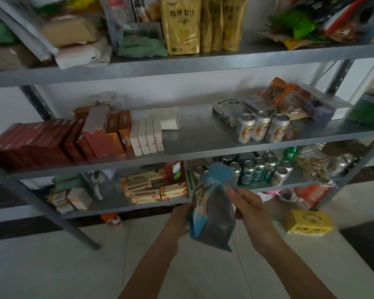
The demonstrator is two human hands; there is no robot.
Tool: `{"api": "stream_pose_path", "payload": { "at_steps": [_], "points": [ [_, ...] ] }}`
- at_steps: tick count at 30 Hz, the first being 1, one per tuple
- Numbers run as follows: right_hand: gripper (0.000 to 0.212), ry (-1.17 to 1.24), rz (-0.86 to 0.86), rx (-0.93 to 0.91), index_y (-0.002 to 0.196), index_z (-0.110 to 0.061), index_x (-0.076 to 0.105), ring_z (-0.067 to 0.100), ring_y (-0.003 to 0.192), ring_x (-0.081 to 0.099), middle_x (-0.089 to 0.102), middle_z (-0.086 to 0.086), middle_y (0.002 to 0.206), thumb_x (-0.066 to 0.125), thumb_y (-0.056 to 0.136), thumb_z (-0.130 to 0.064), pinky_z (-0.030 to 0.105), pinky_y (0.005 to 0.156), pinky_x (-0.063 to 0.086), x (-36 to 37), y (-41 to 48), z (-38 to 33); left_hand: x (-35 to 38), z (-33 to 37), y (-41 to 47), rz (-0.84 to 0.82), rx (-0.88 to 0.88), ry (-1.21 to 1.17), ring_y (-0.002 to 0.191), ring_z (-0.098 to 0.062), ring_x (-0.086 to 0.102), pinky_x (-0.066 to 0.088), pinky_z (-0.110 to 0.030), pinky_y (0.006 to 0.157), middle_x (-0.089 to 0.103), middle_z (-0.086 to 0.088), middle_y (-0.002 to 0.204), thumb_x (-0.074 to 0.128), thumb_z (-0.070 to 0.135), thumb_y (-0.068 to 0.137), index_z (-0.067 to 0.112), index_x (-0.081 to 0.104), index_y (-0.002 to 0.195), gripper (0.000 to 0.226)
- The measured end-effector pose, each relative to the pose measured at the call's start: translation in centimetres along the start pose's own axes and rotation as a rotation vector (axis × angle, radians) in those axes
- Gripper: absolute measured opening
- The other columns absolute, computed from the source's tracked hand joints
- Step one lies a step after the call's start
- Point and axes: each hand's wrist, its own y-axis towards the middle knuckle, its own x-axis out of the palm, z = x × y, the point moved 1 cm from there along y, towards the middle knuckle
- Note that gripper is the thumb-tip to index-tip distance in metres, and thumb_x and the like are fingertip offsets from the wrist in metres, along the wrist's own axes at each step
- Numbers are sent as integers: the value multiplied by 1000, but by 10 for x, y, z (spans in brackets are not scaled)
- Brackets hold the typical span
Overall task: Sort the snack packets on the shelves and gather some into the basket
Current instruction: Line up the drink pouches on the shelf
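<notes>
A person stands before a grey metal shelf rack and holds a blue snack packet (213,212) in both hands, out in the air in front of the lower shelves and above the tiled floor (73,266). The packet stands roughly upright, its top leaning slightly to the right, with a dark panel facing the camera. The left hand (180,219) grips the packet's left edge low down; its fingers curl behind the packet and are mostly hidden. The right hand (251,209) holds the right edge higher up, the thumb pressed against the front and the fingers curled at the side.

On the top shelf, gold pouches (181,24) stand upright beside a green packet (141,47) lying flat. The middle shelf (194,134) carries a row of dark red boxes (30,141) on the left, narrow white boxes (147,134) next to them, and three silver cans (261,128) on the right, with an orange snack packet (276,89) behind them. On the lower shelf are patterned flat boxes (151,186) and a cluster of green cans (257,171); further right sits what looks like a wire basket (311,154), too blurred to be sure. A yellow box (309,223) rests on the floor to the right of the hands.
</notes>
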Motion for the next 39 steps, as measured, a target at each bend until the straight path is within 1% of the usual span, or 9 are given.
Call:
{"api": "stream_pose_path", "payload": {
  "at_steps": [3, 7, 10, 14, 18, 22, 30, 33, 39],
  "points": [
    [31, -234, -114, -142, 66, -8, 48, -1, 49, 43, 43, 1, 60, 50, 96, -14, 9, 51, 36, 4, -1, 16, -15, 2, -1, 92, 237, 129, 84, -9, 57, 44, -23, 69, 62, -4, 107, 45, 30, 100, 16, 59, 102, 21],
    [26, -820, -191, -497, 75, -12, 62, 11, 76, 51, 59, 4, 78, 54, 86, -34, 26, 73, 45, 5, 1, 66, -6, 14, 1, 11, 190, 189, 92, -19, 64, 51, -30, 66, 66, -5, 105, 33, 56, 97, 14, 60, 111, 52],
    [40, -1194, -306, -730, 71, -17, 71, 13, 75, 61, 67, -2, 79, 91, 40, -31, 28, 76, 55, 1, -3, 82, -6, 10, 16, -74, 19, 188, 96, -27, 67, 58, -41, 74, 70, -12, 104, 51, 55, 91, 8, 65, 108, 51],
    [64, -1299, -404, -711, 71, -23, 72, 10, 76, 64, 68, -7, 80, 88, 14, -46, 33, 87, 55, -22, -8, 94, -10, -8, 41, -129, -197, 44, 85, -28, 66, 60, -37, 60, 67, -18, 98, 61, 6, 91, 0, 63, 102, 12],
    [51, -1382, -438, -802, 76, -20, 73, 13, 81, 68, 69, -4, 86, 91, 32, -37, 43, 93, 52, -39, -16, 100, -7, -34, 57, -116, -334, -23, 91, -31, 64, 59, -41, 69, 62, -22, 109, 71, 15, 85, -2, 61, 107, 29],
    [48, -1435, -449, -881, 77, -20, 75, 13, 86, 68, 70, -4, 87, 91, 36, -40, 46, 98, 48, -54, -20, 105, 1, -47, 64, -135, -430, -73, 84, -30, 64, 60, -39, 57, 61, -22, 96, 73, 9, 79, -3, 59, 95, 24],
    [49, -1384, -257, -997, 77, -15, 72, 15, 81, 68, 70, 1, 86, 93, 38, -37, 49, 96, 49, -78, -13, 115, 12, -45, 71, -274, -407, -261, 78, -31, 72, 61, -35, 68, 66, -24, 99, 68, 7, 72, -11, 68, 90, 25],
    [62, -1311, -172, -1044, 88, -14, 55, 16, 81, 67, 69, 3, 87, 93, 41, -31, 48, 98, 47, -83, -9, 118, 14, -44, 72, -313, -400, -307, 81, -30, 72, 59, -35, 74, 69, -24, 99, 62, 2, 77, -12, 71, 90, 21],
    [58, -1235, -75, -1021, 91, -13, 54, 17, 78, 69, 72, 7, 93, 91, 48, -27, 41, 97, 45, -93, -8, 127, 20, -48, 71, -233, -363, -248, 73, -28, 73, 60, -32, 61, 72, -21, 88, 52, -9, 88, -9, 62, 102, 17]
  ]
}}
